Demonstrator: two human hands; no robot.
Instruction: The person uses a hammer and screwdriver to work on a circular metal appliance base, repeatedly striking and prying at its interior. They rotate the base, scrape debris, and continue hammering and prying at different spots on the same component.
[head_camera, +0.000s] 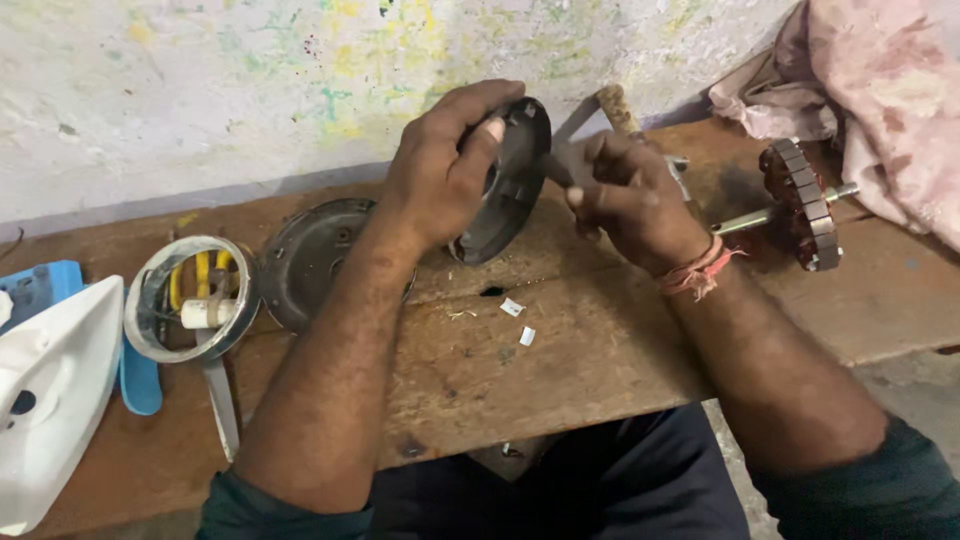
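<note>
A: Left hand up above the wooden surface, grip closed round the rim of a dark round metal cover, held on edge, tilted, hollow face turned toward the right.

B: And the right hand?

A: Just beside the cover, fingers curled shut on a thin grey tool, tip meeting the cover's centre. Red thread band round that wrist.

B: Behind the right hand?

A: Wooden hammer handle poking up near the wall, mostly hidden.

B: Further right?

A: Motor rotor on its shaft, lying on the surface, well apart from the cover. Pinkish cloth heaped in the corner past it.

B: Over on the left?

A: Second round dark cover flat on the surface, partly under the left forearm. Next to it a shiny metal ring with yellow wires and a white part inside. White appliance casing at the far edge, blue piece behind.

B: Anything under the hands?

A: Small white scraps on the wood, between the forearms.
</note>
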